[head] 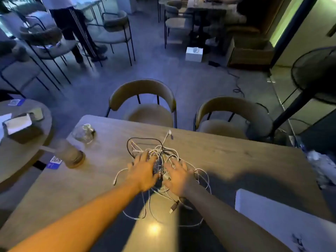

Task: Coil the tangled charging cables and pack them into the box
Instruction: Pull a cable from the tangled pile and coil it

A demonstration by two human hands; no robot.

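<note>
A tangle of white and black charging cables (164,153) lies in a heap on the middle of the wooden table (227,157). My left hand (143,170) rests palm down on the left part of the heap, fingers spread. My right hand (177,176) lies flat on the right part, fingers apart too. Neither hand visibly grips a cable; both are blurred. Loose ends trail toward me, one with a USB plug (173,208). A white box (283,220) sits at the table's near right corner.
A clear glass jar (84,133) and a glass on a wooden coaster (71,155) stand at the table's left end. Two tan chairs (145,104) are tucked in at the far side. A standing fan (314,73) is at right. A person stands at far left.
</note>
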